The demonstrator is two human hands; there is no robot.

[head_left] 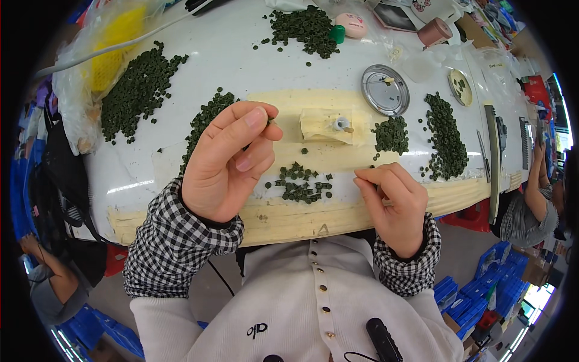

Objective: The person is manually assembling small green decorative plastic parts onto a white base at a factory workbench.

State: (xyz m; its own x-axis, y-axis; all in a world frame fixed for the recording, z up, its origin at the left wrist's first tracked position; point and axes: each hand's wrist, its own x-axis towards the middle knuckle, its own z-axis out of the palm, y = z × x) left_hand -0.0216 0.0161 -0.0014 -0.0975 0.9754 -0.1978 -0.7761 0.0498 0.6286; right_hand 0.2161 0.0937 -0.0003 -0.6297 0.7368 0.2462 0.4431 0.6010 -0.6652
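Raised over the table, my left hand (226, 160) pinches a small dark green part (270, 123) between thumb and forefinger; my fingers cover most of it. My right hand (398, 202) is lower, at the table's near side, with thumb and forefinger drawn together. Whatever sits in that pinch is mostly hidden. Between my hands lies a loose group of small dark green round parts (303, 192). Beyond them a block wrapped in cream tape (316, 128) bears a small upright pale peg (342, 124). A small green pile (391, 135) lies right of the block.
More green piles lie at the left (136, 90), far middle (304, 30) and right (445, 139). A round metal dish (385, 90) stands beyond the block. A plastic bag (78, 108) lies far left. Tweezers (484, 157) lie at the right. Other people sit at both sides.
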